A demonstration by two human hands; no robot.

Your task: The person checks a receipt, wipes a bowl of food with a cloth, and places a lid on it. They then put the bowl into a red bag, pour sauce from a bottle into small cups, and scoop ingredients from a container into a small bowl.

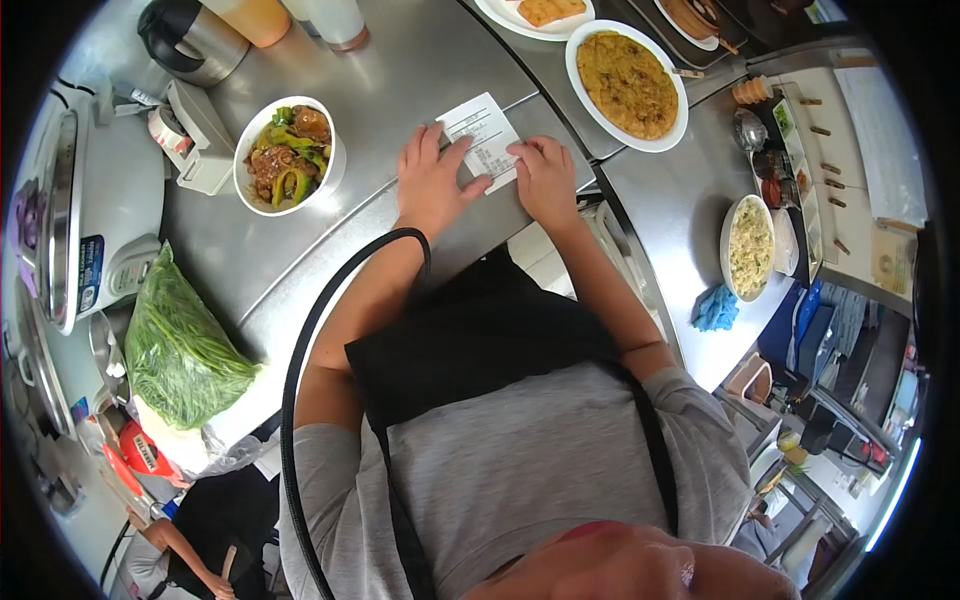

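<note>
A white printed receipt (pixel 481 118) lies at a slant on the steel counter, between my two hands. My left hand (pixel 432 182) rests at its left side with the fingers spread. The index finger and thumb of that hand touch the paper's left and lower edges. At the right edge, my right hand (pixel 546 184) has its fingers curled in, with the tips on the paper. A white bowl (pixel 338 166) of glazed meat and green vegetables (pixel 290 158) stands to the left of my left hand.
Upper right is a white oval plate (pixel 574 62) with a yellow-brown pancake (pixel 628 85). Farther right are a bowl of pale food (pixel 751 248) and a blue cloth (pixel 716 309). Bagged green vegetables (pixel 185 345) and a rice cooker (pixel 120 180) sit left. Another person's arm (pixel 195 560) shows lower left.
</note>
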